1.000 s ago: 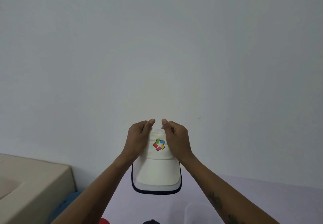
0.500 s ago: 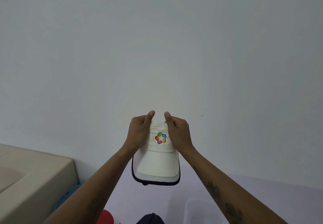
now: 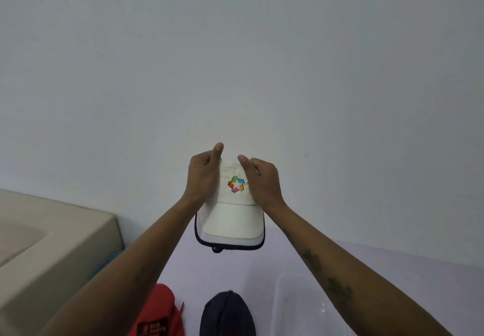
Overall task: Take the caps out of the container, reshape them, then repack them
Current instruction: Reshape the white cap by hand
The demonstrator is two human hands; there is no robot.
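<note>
I hold a white cap (image 3: 230, 220) with a dark-edged brim and a multicoloured logo up in front of the wall, brim pointing down toward me. My left hand (image 3: 203, 175) grips the left side of its crown, thumb raised at the top. My right hand (image 3: 262, 181) grips the right side, thumb pressed on the crown's top edge. Below lie a red cap (image 3: 157, 312) and a dark navy cap (image 3: 226, 314) on the pale surface. A clear plastic container (image 3: 296, 307) sits at the lower right, partly behind my right forearm.
A beige box-like unit (image 3: 52, 246) stands at the left. Something blue (image 3: 112, 259) shows between it and my left forearm. A plain wall fills the upper view; a pale lilac surface (image 3: 235, 270) lies beneath the caps.
Both hands and the white cap have risen a little. The view has tilted down, bringing the red and navy caps and more of the container into sight. My left thumb has lifted.
</note>
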